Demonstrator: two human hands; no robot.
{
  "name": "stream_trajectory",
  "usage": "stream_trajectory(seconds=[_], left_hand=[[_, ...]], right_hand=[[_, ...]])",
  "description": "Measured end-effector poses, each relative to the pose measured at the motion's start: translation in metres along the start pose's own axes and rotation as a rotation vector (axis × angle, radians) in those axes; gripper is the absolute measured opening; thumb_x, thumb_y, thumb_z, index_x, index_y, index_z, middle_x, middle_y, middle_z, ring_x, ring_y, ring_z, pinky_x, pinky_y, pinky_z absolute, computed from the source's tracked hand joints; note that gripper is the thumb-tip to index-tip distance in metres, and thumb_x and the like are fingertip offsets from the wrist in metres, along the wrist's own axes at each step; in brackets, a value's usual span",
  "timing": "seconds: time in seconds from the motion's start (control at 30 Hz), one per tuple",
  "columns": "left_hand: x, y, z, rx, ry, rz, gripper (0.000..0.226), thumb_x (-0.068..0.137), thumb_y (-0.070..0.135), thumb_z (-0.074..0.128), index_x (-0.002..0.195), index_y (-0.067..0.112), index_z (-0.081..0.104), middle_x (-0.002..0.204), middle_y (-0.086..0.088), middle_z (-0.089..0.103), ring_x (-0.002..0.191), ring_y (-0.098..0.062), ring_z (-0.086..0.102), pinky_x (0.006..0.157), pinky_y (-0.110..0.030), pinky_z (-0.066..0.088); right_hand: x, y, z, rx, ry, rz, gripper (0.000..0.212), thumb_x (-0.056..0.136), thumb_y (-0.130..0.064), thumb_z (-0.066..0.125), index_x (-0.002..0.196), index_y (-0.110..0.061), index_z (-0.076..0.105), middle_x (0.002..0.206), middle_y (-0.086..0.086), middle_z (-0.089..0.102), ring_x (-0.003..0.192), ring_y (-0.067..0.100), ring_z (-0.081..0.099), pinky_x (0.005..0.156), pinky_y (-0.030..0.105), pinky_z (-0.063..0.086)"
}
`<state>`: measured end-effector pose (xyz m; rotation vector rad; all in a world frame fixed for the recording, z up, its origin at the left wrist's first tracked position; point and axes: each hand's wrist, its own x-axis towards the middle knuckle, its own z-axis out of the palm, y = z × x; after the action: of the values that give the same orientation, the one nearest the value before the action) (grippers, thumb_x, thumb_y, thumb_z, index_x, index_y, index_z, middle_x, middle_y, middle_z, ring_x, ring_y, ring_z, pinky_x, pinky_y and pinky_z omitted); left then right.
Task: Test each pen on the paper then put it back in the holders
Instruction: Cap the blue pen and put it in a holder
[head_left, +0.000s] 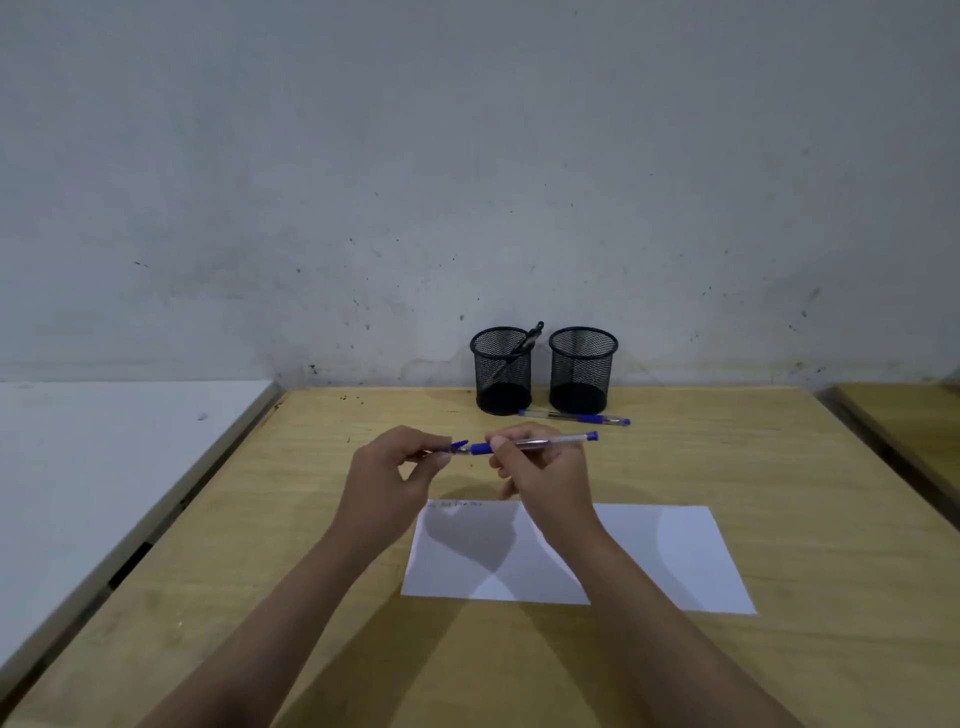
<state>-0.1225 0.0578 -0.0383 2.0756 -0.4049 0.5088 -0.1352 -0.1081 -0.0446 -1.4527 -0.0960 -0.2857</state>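
Note:
My right hand (540, 467) grips a clear pen with a blue grip (545, 442), held level above the table. My left hand (395, 467) pinches the pen's blue cap (457, 447) at the tip end; whether the cap is on or just off I cannot tell. A white sheet of paper (665, 556) lies below my hands, with faint writing near its top left corner. Two black mesh holders stand at the back: the left holder (501, 371) has a dark pen (524, 345) leaning in it, the right holder (582, 371) looks empty. Another blue pen (576, 417) lies in front of them.
The wooden table (260, 545) meets a grey wall at the back. A white surface (104, 457) adjoins it on the left, and another wooden tabletop (914, 421) shows at the right edge.

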Motion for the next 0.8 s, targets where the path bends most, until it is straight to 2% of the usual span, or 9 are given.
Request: stream_trajectory(seconds=[0.2,0.3,0.43,0.57,0.63,0.7,0.8], left_hand=[[-0.002,0.014,-0.003,-0.021,-0.005,0.086,0.021,0.077,0.0,0.069,0.087,0.018,0.072,0.082,0.007,0.071,0.079,-0.008,0.063,0.072,-0.012,0.046],[-0.003,0.024,-0.005,-0.033,0.026,0.139,0.022,0.076,-0.003,0.069,0.084,0.017,0.072,0.078,0.01,0.07,0.077,-0.008,0.063,0.07,-0.012,0.046],[-0.004,0.039,-0.007,0.006,0.07,0.307,0.012,0.075,0.002,0.064,0.083,0.008,0.071,0.074,0.002,0.066,0.072,-0.005,0.059,0.068,-0.013,0.045],[-0.005,0.05,-0.007,0.02,0.112,0.374,0.012,0.075,0.001,0.064,0.082,0.006,0.07,0.074,0.001,0.065,0.071,-0.003,0.057,0.068,-0.012,0.043],[-0.003,0.054,-0.007,-0.025,0.111,0.353,0.011,0.076,0.002,0.064,0.083,0.008,0.071,0.074,0.002,0.066,0.072,-0.005,0.059,0.068,-0.013,0.044],[0.002,0.055,-0.003,-0.061,0.107,0.257,0.012,0.078,0.004,0.066,0.084,0.012,0.071,0.076,0.005,0.068,0.074,-0.006,0.06,0.069,-0.011,0.044],[0.013,0.051,0.006,-0.119,0.117,0.065,0.015,0.079,0.005,0.068,0.085,0.018,0.072,0.08,0.009,0.069,0.077,-0.005,0.061,0.07,-0.011,0.044]], right_hand=[[-0.006,-0.015,-0.003,-0.04,-0.152,-0.057,0.011,0.085,-0.008,0.067,0.084,-0.018,0.072,0.07,0.003,0.066,0.064,0.004,0.06,0.05,0.02,0.05],[-0.011,-0.022,-0.007,0.02,-0.146,-0.075,0.013,0.085,-0.007,0.065,0.084,-0.018,0.072,0.067,0.0,0.065,0.061,0.007,0.06,0.054,0.021,0.052],[-0.02,-0.028,-0.005,0.085,-0.108,-0.123,0.02,0.085,-0.003,0.063,0.08,-0.02,0.071,0.064,-0.003,0.066,0.061,0.01,0.06,0.057,0.022,0.053],[-0.022,-0.035,-0.006,0.125,-0.103,-0.16,0.021,0.087,-0.002,0.061,0.081,-0.019,0.07,0.063,-0.003,0.065,0.063,0.011,0.06,0.059,0.023,0.053],[-0.02,-0.04,-0.007,0.094,-0.1,-0.167,0.016,0.088,-0.006,0.062,0.083,-0.019,0.07,0.064,-0.003,0.065,0.064,0.01,0.061,0.058,0.023,0.052],[-0.015,-0.045,-0.006,0.027,-0.045,-0.106,0.008,0.087,-0.018,0.063,0.083,-0.017,0.069,0.068,-0.001,0.067,0.065,0.009,0.062,0.056,0.025,0.054],[-0.007,-0.046,-0.01,-0.192,0.128,-0.071,0.027,0.08,-0.04,0.068,0.072,-0.014,0.068,0.065,0.003,0.065,0.059,0.01,0.057,0.057,0.032,0.053]])
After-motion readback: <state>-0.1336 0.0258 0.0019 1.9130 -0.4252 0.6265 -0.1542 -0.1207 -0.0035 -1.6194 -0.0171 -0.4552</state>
